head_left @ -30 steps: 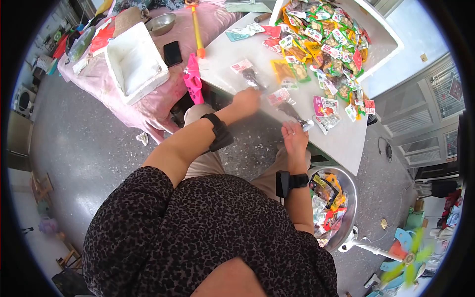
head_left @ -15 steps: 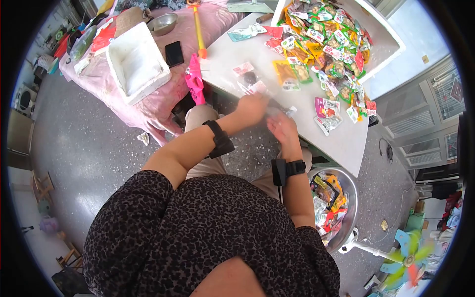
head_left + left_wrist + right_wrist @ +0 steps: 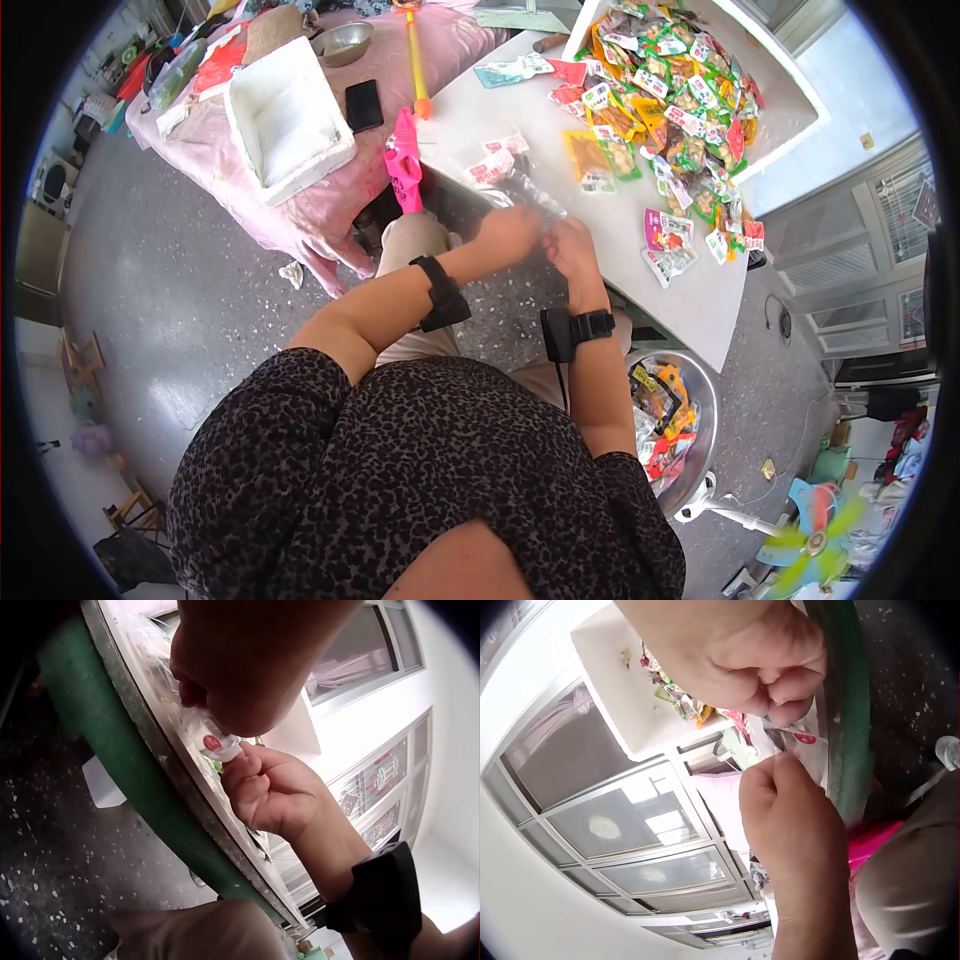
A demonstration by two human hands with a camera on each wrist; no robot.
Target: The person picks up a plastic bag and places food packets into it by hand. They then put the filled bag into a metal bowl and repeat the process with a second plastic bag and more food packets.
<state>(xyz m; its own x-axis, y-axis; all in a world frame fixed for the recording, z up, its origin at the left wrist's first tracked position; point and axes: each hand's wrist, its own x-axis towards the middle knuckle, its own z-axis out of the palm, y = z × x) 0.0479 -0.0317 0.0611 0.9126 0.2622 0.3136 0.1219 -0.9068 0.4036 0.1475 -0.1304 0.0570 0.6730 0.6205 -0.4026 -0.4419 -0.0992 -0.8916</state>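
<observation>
Clear plastic packet (image 3: 541, 203) spans left hand (image 3: 508, 234) and right hand (image 3: 571, 248) at a table's (image 3: 690, 308) near edge, snack packs (image 3: 690, 105) heaped far right, in the head view. Left wrist view: right fingers pinch its red-marked corner (image 3: 225, 751). Right wrist view: left thumb and forefinger grip it.

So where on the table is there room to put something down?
The near right corner of the table, between its edge and the pink packet, looks bare. So does the strip between the teal packet and the clear packets. It's crowded by the big box, where heaped packets spill out.
</observation>
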